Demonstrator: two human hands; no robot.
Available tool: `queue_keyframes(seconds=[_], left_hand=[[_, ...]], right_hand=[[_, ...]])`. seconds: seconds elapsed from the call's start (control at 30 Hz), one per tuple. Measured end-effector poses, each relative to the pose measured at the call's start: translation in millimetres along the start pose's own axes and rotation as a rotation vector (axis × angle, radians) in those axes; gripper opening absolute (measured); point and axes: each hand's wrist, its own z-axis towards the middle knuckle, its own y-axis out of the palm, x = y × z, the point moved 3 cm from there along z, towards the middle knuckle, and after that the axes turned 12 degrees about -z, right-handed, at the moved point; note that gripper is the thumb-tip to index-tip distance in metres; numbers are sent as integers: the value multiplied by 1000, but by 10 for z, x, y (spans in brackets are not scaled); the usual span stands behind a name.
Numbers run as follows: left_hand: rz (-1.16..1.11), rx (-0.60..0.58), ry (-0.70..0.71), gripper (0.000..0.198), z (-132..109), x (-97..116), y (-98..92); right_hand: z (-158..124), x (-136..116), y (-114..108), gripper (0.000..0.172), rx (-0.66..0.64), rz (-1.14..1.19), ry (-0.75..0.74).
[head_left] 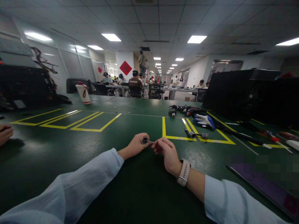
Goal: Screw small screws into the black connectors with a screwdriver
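Observation:
My left hand [136, 147] is closed around a small round metal cylinder [144, 141], its hollow end turned towards me with a dark inside. Between the fingertips of my right hand [166, 151] is a thin metal rod [150, 142], whose far end reaches the cylinder's opening; its exact kind is too small to make out. Both hands are just above the green table [140, 183]. To the right of them, a tapered metal part [190, 133] and a short metal cylinder [205, 136] lie by the yellow tape, beside tiny dark pieces.
Black cables and tools [184, 110] lie at the back right beside a white-and-blue glove [204, 120]. Farther right are a screwdriver [271, 136] and a dark flat panel [263, 183]. A white cup [83, 94] stands back left. Another person's hand [5, 133] rests at the left edge.

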Motion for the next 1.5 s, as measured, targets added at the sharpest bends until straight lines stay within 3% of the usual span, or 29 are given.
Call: queue_keyframes(seconds=[0.2, 0.3, 0.63, 0.83, 1.07, 1.3, 1.5], left_hand=[[44, -54, 15, 11, -22, 51, 12], [89, -94, 46, 7, -31, 67, 20], [72, -73, 55, 12, -12, 11, 24], [74, -46, 59, 14, -13, 9, 18], [153, -97, 69, 5, -34, 54, 27], [101, -70, 44, 10, -21, 38, 24], [15, -32, 28, 17, -7, 39, 10]], right_hand=[[-68, -103, 13, 19, 44, -362, -205], [-87, -129, 18, 20, 62, -452, -220], [7, -3, -27, 14, 68, 47, 87], [-12, -10, -8, 15, 60, 10, 31], [-22, -17, -10, 18, 67, -148, -28], [38, 42, -47, 14, 59, 73, 139], [57, 87, -57, 14, 77, 145, 134]])
